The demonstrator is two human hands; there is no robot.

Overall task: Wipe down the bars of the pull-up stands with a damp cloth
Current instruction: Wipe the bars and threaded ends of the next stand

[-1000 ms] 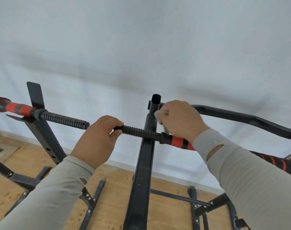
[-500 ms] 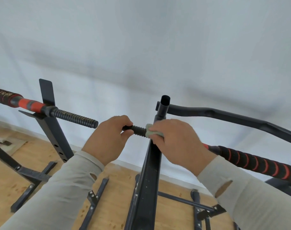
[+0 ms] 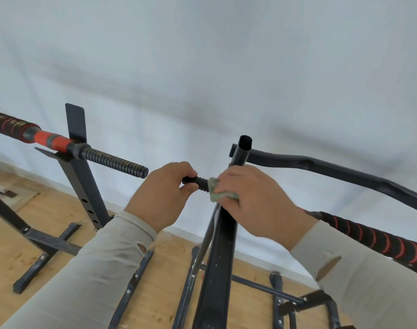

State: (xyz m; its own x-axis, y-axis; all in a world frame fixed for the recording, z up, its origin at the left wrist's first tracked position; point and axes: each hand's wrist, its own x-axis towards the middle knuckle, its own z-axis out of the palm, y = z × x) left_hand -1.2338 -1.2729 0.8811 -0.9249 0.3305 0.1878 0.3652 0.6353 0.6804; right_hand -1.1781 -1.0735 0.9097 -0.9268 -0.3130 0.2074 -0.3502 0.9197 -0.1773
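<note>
Left hand has its grip wrapped round the end of the ribbed black bar, steadying it, and the right hand at 3 o'clock from it pinches the greenish cloth onto that same threaded bit, right by the upright post. Guessing we're partway: the other bar over at 9 o'clock and the padded grips look like they're left to do.

support: wooden floor | on it: black stand bases, left and right
</note>
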